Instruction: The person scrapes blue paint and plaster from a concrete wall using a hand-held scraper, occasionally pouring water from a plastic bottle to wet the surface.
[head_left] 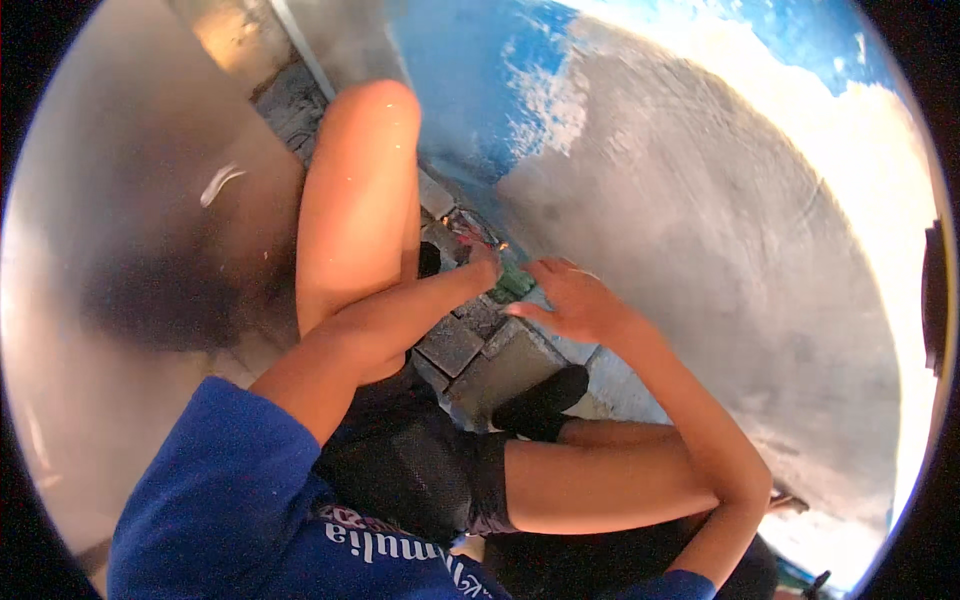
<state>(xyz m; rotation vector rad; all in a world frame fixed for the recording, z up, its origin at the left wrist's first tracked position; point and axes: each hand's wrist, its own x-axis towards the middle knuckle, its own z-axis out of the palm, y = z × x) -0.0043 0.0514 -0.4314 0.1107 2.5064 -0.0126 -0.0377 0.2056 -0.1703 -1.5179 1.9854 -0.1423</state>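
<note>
Blue shirt [215, 490] closest to view, you do best to steady the green piece [514, 283] low beside the wall [690, 190], between your right hand [575, 302], thumb and fingers parted, and your left hand [484, 264], whose grip I cannot tell, moving both gently.

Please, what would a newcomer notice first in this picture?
Probably the large wall at right, grey with blue toward the top, draws the eye first. A bare raised knee stands out left of centre. Near the centre, the left hand and right hand are close to a green object.
</note>
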